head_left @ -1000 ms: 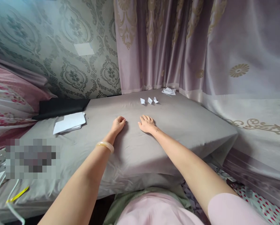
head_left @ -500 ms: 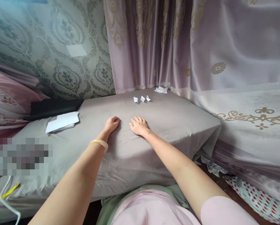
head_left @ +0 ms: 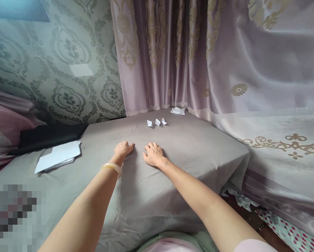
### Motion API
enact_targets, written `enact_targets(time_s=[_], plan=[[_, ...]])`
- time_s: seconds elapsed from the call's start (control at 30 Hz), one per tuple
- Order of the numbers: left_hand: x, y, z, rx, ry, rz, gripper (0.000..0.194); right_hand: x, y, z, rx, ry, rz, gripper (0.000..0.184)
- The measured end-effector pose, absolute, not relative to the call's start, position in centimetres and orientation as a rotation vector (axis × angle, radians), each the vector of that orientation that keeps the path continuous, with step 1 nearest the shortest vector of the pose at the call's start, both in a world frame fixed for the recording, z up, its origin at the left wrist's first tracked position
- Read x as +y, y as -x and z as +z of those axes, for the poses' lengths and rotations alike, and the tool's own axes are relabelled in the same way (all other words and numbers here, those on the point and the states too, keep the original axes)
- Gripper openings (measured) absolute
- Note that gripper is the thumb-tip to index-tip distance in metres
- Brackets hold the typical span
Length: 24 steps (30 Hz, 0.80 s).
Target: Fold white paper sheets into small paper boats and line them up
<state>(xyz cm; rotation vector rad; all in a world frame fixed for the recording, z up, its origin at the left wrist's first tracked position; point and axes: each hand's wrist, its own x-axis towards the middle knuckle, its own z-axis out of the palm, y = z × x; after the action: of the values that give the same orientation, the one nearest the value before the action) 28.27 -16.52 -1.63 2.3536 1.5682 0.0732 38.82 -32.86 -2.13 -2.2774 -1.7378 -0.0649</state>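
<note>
My left hand (head_left: 123, 149), with a pale bangle (head_left: 113, 168) on the wrist, rests on the grey-brown sheet (head_left: 196, 147). Its fingers are curled in and the thumb points right; I see nothing held in it. To its right, my right hand (head_left: 154, 154) lies palm down on the sheet, fingers spread and holding nothing. Beyond both hands stand three small folded white paper pieces: a left one (head_left: 149, 123), a middle one (head_left: 157, 122) and a right one (head_left: 164, 121). Farther back, flatter folded white paper (head_left: 178, 111) lies by the curtain.
A stack of white paper (head_left: 59, 155) lies at the left, near a black item (head_left: 52, 136). The patterned curtain (head_left: 157, 84) hangs along the back and right. Crumpled paper (head_left: 243, 201) and a red-dotted cloth (head_left: 291, 227) are low at the right.
The view has tilted up and turned slightly, so the papers appear lower. My left hand has turned more knuckles-up, with its thumb now showing at the right. My right hand stays flat.
</note>
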Motion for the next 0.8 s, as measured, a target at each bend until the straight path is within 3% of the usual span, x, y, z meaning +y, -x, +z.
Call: enact_targets(time_s=[0.2, 0.47, 0.67, 0.8], plan=[[-14.4, -30.0, -0.9, 1.503, -2.28, -0.237, 0.047, -31.1, -39.4, -1.4, -1.805, 2.286, -0.039, 0.029], [-13.7, -30.7, 0.1, 1.464, -2.105, -0.361, 0.054, -27.3, -41.2, -1.6, -1.838, 2.321, 0.083, 0.031], [-13.4, -30.0, 0.4, 1.413, -2.047, -0.326, 0.061, -24.7, -44.5, -1.8, -1.742, 2.351, 0.116, 0.029], [-13.8, -28.7, -0.2, 1.422, -2.074, -0.182, 0.06, -22.4, -47.9, -1.8, -1.595, 2.377, 0.071, 0.04]])
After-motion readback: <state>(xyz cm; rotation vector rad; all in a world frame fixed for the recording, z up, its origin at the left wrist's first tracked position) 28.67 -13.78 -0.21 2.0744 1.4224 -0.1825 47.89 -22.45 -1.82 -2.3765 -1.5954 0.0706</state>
